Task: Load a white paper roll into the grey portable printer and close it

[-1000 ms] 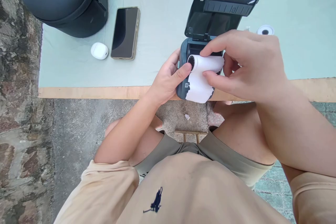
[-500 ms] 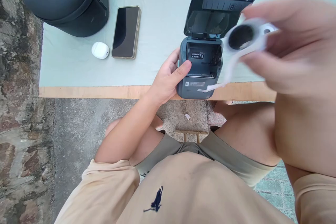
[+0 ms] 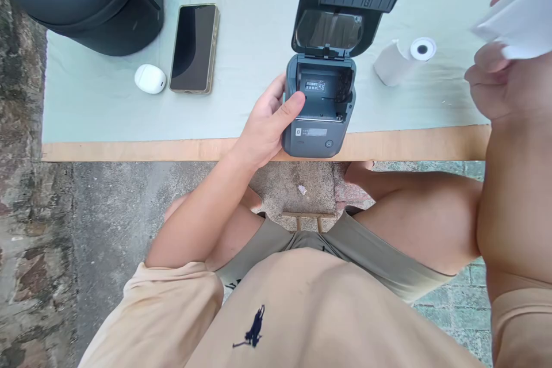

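Observation:
My left hand (image 3: pixel 269 121) is wrapped around the left side of a dark label printer (image 3: pixel 319 139), thumb on its top edge. The printer's lid (image 3: pixel 330 34) stands raised, and its inner compartment shows no roll. To the right of the printer, a white paper roll (image 3: pixel 422 50) lies on the cloth with a loose end of paper curling off it. My right hand (image 3: pixel 495 77) is at the far right, closed on a white, flat-sided paper item (image 3: pixel 524 17). The frame edge cuts that item off, so its exact kind is unclear.
A black zippered case (image 3: pixel 90 0) stands at the back left of the cloth-covered table (image 3: pixel 254 29). In front of it lie a white earbud case (image 3: pixel 150 79) and a phone (image 3: pixel 194 49). The table's wooden front edge (image 3: pixel 142 150) runs just before my body.
The paper roll has left my right hand and now lies on the cloth. My right hand has moved to the far right and holds a white paper item. My left hand keeps the printer.

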The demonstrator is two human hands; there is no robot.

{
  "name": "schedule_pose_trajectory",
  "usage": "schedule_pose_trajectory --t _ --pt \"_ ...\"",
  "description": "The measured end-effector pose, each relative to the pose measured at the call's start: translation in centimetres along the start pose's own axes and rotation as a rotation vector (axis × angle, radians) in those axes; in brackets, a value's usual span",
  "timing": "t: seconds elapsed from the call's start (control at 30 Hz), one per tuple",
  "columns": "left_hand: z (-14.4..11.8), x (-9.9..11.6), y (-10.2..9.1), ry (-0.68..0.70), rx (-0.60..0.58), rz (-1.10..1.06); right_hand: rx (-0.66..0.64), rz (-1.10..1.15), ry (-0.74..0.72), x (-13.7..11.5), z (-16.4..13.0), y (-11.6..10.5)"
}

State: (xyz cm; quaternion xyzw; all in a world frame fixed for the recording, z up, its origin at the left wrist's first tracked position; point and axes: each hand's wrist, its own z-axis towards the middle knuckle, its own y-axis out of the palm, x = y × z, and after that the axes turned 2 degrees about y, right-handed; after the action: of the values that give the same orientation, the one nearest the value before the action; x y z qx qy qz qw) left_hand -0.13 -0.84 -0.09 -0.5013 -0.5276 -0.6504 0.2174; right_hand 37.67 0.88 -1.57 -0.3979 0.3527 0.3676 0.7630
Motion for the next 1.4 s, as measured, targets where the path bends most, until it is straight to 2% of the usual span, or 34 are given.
schedule_pose_trajectory --t 0.03,0.13,0.17,0.23,0.3,0.37,0.47,0.53,0.6,0.7,0.77,0.93,1.07,1.23,1.3,1.4 --pt "0.0 0.0 0.0 0.008 -0.008 -0.001 0.093 0.032 -0.030 -0.7 -0.2 1.1" --pt "0.1 -0.2 -0.2 0.032 -0.021 -0.002 0.205 0.002 -0.090 -1.7 -0.2 2.6" --pt "0.2 -0.2 -0.3 0.036 -0.024 0.003 0.224 -0.057 -0.046 -1.5 0.0 2.6" --pt "0.2 -0.2 -0.4 0.043 -0.022 0.022 0.260 -0.233 0.130 -0.4 0.5 2.1" --pt "0.2 -0.3 -0.4 0.046 -0.013 0.042 0.198 -0.412 0.278 0.6 0.9 1.5" --pt "0.3 -0.2 -0.5 0.044 -0.011 0.048 0.126 -0.505 0.332 0.4 0.8 1.2" --pt "0.4 -0.2 -0.6 0.034 -0.025 0.040 0.042 -0.544 0.360 -2.2 -0.1 1.6" --pt "0.5 -0.2 -0.7 0.026 -0.044 0.036 -0.092 -0.542 0.277 -4.7 -0.7 2.1" --pt "0.6 -0.1 -0.8 0.022 -0.058 0.033 -0.088 -0.604 0.287 -6.7 -1.0 2.4" --pt "0.6 -0.1 -0.8 0.030 -0.058 0.024 -0.046 -0.694 0.318 -7.8 -0.9 2.6" --pt "0.5 -0.1 -0.8 0.036 -0.058 0.015 -0.033 -0.715 0.313 -7.8 -0.9 2.5" --pt "0.4 -0.1 -0.6 0.048 -0.052 0.029 -0.041 -0.579 0.224 -7.1 -1.4 1.9" --pt "0.4 0.0 -0.6 0.038 -0.043 0.020 -0.080 -0.700 0.301 -7.1 -0.9 2.1" --pt "0.4 -0.1 -0.6 0.036 -0.045 0.011 -0.044 -0.758 0.345 -7.4 -0.5 2.2" --pt "0.4 -0.1 -0.7 0.040 -0.044 0.019 -0.052 -0.694 0.320 -7.3 -0.9 1.9" --pt "0.4 -0.1 -0.7 0.040 -0.043 0.017 -0.103 -0.606 0.193 -6.8 -1.3 1.1"
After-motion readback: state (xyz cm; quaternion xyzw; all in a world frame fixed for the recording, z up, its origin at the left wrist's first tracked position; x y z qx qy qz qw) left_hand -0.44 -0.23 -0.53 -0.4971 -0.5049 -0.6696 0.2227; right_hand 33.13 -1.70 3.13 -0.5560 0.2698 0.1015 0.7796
